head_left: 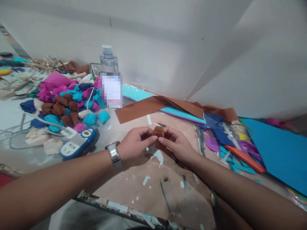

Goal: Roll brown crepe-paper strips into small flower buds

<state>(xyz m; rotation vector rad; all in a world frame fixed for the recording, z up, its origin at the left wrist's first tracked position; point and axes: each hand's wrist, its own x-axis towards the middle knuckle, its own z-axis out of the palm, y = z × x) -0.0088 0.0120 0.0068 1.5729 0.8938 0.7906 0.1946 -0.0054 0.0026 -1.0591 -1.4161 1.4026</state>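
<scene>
Both my hands meet at the middle of the table over a small brown crumpled paper ball point(158, 131). My left hand point(134, 143), with a metal watch on its wrist, pinches the ball from the left with thumb and fingers closed. My right hand point(176, 143) grips it from the right, fingers curled around it. The ball sits a little above the stained tabletop point(153, 185).
A heap of crumpled paper balls point(64, 102) in brown, blue, pink and cyan lies at the left. A blue-white power strip point(79, 143) sits near it. A water bottle point(109, 62) stands behind. Brown paper sheets point(153, 107), blue sheets point(275, 150) and an orange-handled tool point(244, 158) lie at the right.
</scene>
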